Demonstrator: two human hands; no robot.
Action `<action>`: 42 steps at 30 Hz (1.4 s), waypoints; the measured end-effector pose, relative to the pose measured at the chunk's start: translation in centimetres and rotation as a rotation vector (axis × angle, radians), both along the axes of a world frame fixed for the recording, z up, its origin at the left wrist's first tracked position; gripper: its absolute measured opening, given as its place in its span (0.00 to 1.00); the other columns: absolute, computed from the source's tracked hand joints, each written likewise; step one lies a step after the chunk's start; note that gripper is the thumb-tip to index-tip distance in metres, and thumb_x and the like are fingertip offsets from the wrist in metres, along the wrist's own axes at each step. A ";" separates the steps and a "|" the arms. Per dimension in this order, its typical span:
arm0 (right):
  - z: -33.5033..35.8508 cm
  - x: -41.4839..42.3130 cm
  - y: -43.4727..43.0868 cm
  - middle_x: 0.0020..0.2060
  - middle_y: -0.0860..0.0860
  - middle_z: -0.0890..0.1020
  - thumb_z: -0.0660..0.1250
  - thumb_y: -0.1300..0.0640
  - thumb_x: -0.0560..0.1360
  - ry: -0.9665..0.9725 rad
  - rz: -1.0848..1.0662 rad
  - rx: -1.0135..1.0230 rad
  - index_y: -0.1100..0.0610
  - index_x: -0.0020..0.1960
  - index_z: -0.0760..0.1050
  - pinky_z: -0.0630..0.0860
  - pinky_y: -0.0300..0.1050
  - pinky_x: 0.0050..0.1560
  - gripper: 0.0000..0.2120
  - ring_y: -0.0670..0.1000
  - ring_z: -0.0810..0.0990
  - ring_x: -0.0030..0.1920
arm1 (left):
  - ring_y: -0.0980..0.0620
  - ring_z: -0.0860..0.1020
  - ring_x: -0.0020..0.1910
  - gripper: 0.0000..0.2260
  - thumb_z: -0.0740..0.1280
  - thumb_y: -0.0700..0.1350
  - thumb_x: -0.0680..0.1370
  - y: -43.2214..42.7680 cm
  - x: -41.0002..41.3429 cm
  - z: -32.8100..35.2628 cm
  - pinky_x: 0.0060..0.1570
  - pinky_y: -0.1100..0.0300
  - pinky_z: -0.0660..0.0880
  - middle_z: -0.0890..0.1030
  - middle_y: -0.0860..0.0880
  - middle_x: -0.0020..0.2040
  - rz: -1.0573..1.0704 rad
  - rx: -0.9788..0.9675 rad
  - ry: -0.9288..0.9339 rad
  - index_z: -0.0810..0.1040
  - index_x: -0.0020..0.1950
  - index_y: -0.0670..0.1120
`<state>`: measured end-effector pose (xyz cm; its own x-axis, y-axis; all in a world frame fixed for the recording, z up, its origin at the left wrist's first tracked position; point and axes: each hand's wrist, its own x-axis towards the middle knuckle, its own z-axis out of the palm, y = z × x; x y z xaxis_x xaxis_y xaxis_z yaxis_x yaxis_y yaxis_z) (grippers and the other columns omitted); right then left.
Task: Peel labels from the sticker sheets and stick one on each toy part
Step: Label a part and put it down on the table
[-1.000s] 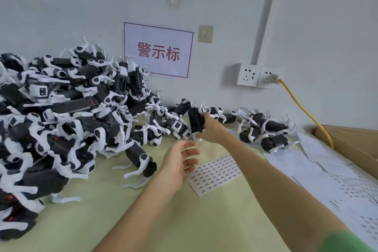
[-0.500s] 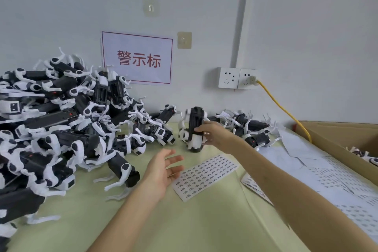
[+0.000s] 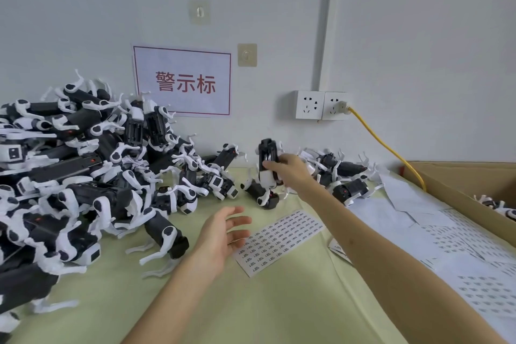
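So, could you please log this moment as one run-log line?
right hand: grips toy part | left hand: open, by sticker sheet | stage: part pickup

Toy parts [image 3: 83, 176] — plastic; sticker sheet [image 3: 279, 240] — matt paper; box [image 3: 458, 184] cardboard.

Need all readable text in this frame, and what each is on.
"警示标": red print on the white wall sign.
Sticker sheet: rows of print, too small to read.
Loose sheets at right: print blurred, unreadable.
Toy part in the right hand: no text visible.
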<state>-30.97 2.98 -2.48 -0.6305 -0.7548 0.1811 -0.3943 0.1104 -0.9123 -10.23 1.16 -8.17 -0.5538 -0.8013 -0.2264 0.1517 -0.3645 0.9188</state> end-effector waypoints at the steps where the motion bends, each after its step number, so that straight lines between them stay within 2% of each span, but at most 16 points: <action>1: 0.3 -0.1 0.0 0.41 0.56 0.80 0.71 0.54 0.78 -0.270 -0.004 -0.087 0.62 0.53 0.78 0.75 0.44 0.36 0.11 0.52 0.77 0.37 | 0.49 0.78 0.32 0.08 0.61 0.44 0.84 0.0 0.0 0.0 0.32 0.59 0.74 0.85 0.47 0.37 -0.006 -0.002 -0.003 0.80 0.54 0.44; 3: 0.9 -0.1 0.5 0.41 0.55 0.81 0.65 0.56 0.80 -0.986 0.083 -0.282 0.60 0.50 0.77 0.73 0.35 0.25 0.07 0.47 0.76 0.30 | 0.49 0.78 0.31 0.08 0.61 0.44 0.84 0.1 0.0 0.0 0.32 0.59 0.73 0.85 0.47 0.37 -0.017 -0.003 -0.001 0.79 0.54 0.43; 4: 1.1 -0.4 0.7 0.38 0.54 0.80 0.60 0.56 0.81 -1.209 0.096 -0.358 0.60 0.48 0.76 0.68 0.32 0.20 0.10 0.45 0.73 0.26 | 0.49 0.78 0.30 0.08 0.61 0.44 0.84 0.1 0.0 0.1 0.32 0.59 0.73 0.85 0.47 0.37 -0.020 0.000 0.003 0.79 0.54 0.43; 5: 1.0 -0.8 0.9 0.35 0.53 0.78 0.57 0.55 0.82 -1.285 0.093 -0.406 0.60 0.47 0.76 0.66 0.32 0.18 0.12 0.45 0.72 0.23 | 0.49 0.78 0.30 0.08 0.61 0.44 0.83 0.0 0.0 0.1 0.31 0.59 0.73 0.85 0.47 0.37 -0.022 0.002 0.005 0.79 0.53 0.43; 10: 2.0 -0.4 3.1 0.38 0.52 0.79 0.54 0.52 0.81 -1.117 0.252 -0.374 0.59 0.50 0.78 0.69 0.38 0.31 0.16 0.48 0.75 0.31 | 0.49 0.79 0.28 0.08 0.62 0.45 0.84 0.1 -0.1 0.3 0.31 0.59 0.73 0.86 0.47 0.38 -0.018 -0.012 0.008 0.78 0.57 0.44; 13: 3.1 0.7 5.0 0.38 0.53 0.81 0.57 0.54 0.80 -1.054 0.327 -0.398 0.62 0.56 0.76 0.73 0.39 0.32 0.15 0.49 0.79 0.33 | 0.49 0.81 0.31 0.09 0.64 0.44 0.83 0.5 0.0 0.4 0.34 0.59 0.75 0.87 0.46 0.45 -0.023 -0.086 0.008 0.76 0.62 0.44; 15: 3.4 1.9 6.6 0.42 0.56 0.82 0.59 0.55 0.80 -0.995 0.356 -0.387 0.62 0.55 0.79 0.75 0.40 0.35 0.14 0.51 0.81 0.36 | 0.51 0.83 0.35 0.13 0.68 0.45 0.82 0.9 0.0 0.6 0.38 0.58 0.76 0.86 0.47 0.50 -0.013 -0.225 0.010 0.74 0.66 0.48; 18: 2.5 3.9 8.8 0.49 0.58 0.83 0.65 0.52 0.79 -0.906 0.424 -0.316 0.59 0.58 0.79 0.76 0.44 0.47 0.13 0.54 0.83 0.46 | 0.56 0.85 0.47 0.25 0.75 0.45 0.77 1.7 0.1 1.0 0.48 0.59 0.77 0.82 0.52 0.58 0.003 -0.469 0.075 0.70 0.70 0.56; 21: 1.2 6.0 9.6 0.54 0.53 0.84 0.70 0.47 0.73 -0.761 0.398 -0.246 0.54 0.62 0.78 0.70 0.48 0.60 0.20 0.50 0.83 0.51 | 0.63 0.80 0.58 0.38 0.81 0.50 0.70 2.1 0.1 1.4 0.54 0.65 0.78 0.77 0.60 0.65 -0.113 -0.703 0.110 0.65 0.74 0.64; 24: -0.1 7.8 9.5 0.59 0.59 0.84 0.70 0.47 0.75 -0.711 0.415 -0.225 0.56 0.67 0.76 0.68 0.53 0.68 0.23 0.54 0.81 0.57 | 0.57 0.80 0.63 0.41 0.79 0.54 0.67 2.3 0.0 1.5 0.56 0.64 0.78 0.82 0.55 0.65 -0.296 -0.639 0.209 0.66 0.77 0.59; 28: -1.5 9.3 9.4 0.56 0.50 0.85 0.71 0.48 0.78 -0.508 0.316 -0.202 0.50 0.59 0.80 0.73 0.47 0.57 0.11 0.48 0.82 0.54 | 0.54 0.82 0.61 0.30 0.76 0.59 0.71 2.1 0.2 1.6 0.56 0.58 0.75 0.84 0.53 0.62 -0.195 -0.488 0.202 0.74 0.71 0.60; 30: -1.6 9.1 9.4 0.52 0.49 0.85 0.71 0.46 0.78 -0.435 0.222 -0.208 0.53 0.59 0.80 0.73 0.46 0.53 0.15 0.48 0.82 0.53 | 0.50 0.83 0.58 0.24 0.75 0.60 0.74 1.8 0.3 1.5 0.53 0.55 0.76 0.85 0.48 0.60 -0.149 -0.388 0.215 0.78 0.68 0.58; 34: -1.2 8.1 9.7 0.45 0.51 0.81 0.68 0.44 0.79 -0.480 0.142 -0.209 0.59 0.54 0.78 0.75 0.47 0.49 0.17 0.49 0.81 0.44 | 0.44 0.82 0.48 0.23 0.68 0.60 0.77 1.9 0.2 1.3 0.45 0.56 0.77 0.85 0.38 0.56 -0.118 -0.305 0.218 0.81 0.66 0.46; 36: -1.5 7.9 9.8 0.42 0.51 0.81 0.67 0.41 0.79 -0.282 0.044 -0.145 0.59 0.50 0.78 0.75 0.49 0.46 0.19 0.49 0.80 0.40 | 0.41 0.83 0.47 0.26 0.67 0.61 0.76 2.2 -0.1 1.1 0.43 0.58 0.78 0.84 0.36 0.56 -0.139 -0.292 0.210 0.80 0.66 0.45; 39: -2.2 7.7 10.1 0.32 0.56 0.80 0.63 0.36 0.76 0.217 -0.080 -0.148 0.63 0.40 0.78 0.71 0.48 0.37 0.28 0.48 0.73 0.30 | 0.40 0.84 0.43 0.22 0.67 0.60 0.78 2.0 -0.3 0.8 0.37 0.59 0.79 0.84 0.37 0.55 -0.095 -0.211 0.217 0.80 0.65 0.46; 42: -1.7 7.0 10.7 0.31 0.60 0.78 0.65 0.41 0.75 0.286 -0.137 -0.345 0.63 0.40 0.79 0.69 0.50 0.34 0.24 0.50 0.70 0.30 | 0.42 0.85 0.40 0.21 0.69 0.60 0.76 0.9 0.2 0.7 0.35 0.59 0.79 0.85 0.39 0.49 0.022 -0.184 0.166 0.80 0.62 0.47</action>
